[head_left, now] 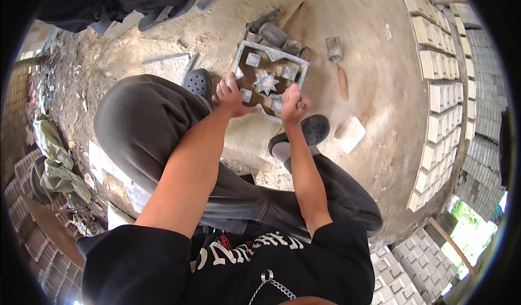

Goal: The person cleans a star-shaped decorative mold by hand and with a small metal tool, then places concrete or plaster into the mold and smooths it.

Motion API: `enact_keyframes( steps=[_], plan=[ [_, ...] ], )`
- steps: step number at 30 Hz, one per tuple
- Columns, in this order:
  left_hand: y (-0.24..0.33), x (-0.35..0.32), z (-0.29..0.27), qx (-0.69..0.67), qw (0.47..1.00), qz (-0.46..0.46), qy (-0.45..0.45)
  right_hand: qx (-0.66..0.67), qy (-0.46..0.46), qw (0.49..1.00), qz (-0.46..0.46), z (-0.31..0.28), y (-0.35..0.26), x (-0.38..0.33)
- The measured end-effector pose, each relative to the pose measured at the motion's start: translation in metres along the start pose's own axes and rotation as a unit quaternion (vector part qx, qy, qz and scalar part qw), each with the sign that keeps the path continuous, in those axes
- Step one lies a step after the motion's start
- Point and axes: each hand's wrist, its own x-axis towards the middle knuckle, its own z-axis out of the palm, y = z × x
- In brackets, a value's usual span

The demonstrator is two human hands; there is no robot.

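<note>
Squatting, we press our left hand [230, 96], fingers spread, and our right hand [293, 105], curled tight, onto a square metal mould [269, 77]

One square metal mould [269, 77] lies on the ground, with one star piece [265, 82] at its middle and about five small blocks around it. Two hands, left hand [232, 96] and right hand [293, 106], are on it. One trowel [337, 65]. Two dark clogs [198, 81]. One loose pale block [350, 133].
</note>
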Motion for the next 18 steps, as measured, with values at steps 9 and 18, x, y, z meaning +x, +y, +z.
enact_keyframes(
  steps=[9, 18],
  plan=[
    [-0.004, 0.004, 0.008, -0.001, 1.0, 0.008, 0.018, -0.004, -0.002, 1.0, 0.001, -0.001, -0.008, 0.011],
    [-0.002, -0.004, 0.003, 0.009, 1.0, 0.008, -0.001, -0.058, 0.009, 0.998, -0.014, -0.015, -0.017, -0.005]
  ],
)
